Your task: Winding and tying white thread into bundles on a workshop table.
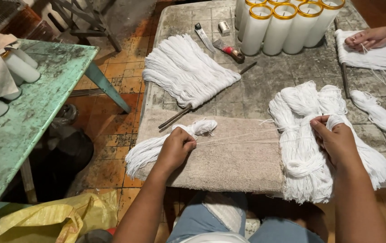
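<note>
- A person seated at the near edge of a worn grey worktop [265, 81] draws a few white strings [238, 143] out of a large heap of white string bundles [305, 135] and across a beige towel [229, 157] spread along that edge.
- The left hand [176, 148] is closed in a loose fist, knuckles up, gripping a small bundle of white string [157, 146] whose tail hangs over the near-left corner.
- The right hand [335, 141] is curled shut on the top of the heap near the near-right edge, thumb and forefinger pinching a looped end.
- Judged from the taut strands between the hands, the step in hand is pulling off a length; the next move likely calls for a steady, level draw so the strands do not snag.
- Both forearms reach forward from the lap, wrists straight.
- At the far edge stand tall white glass candles [278, 27]; another person's hand [371, 38] rests on more string at the far-right corner.
</note>
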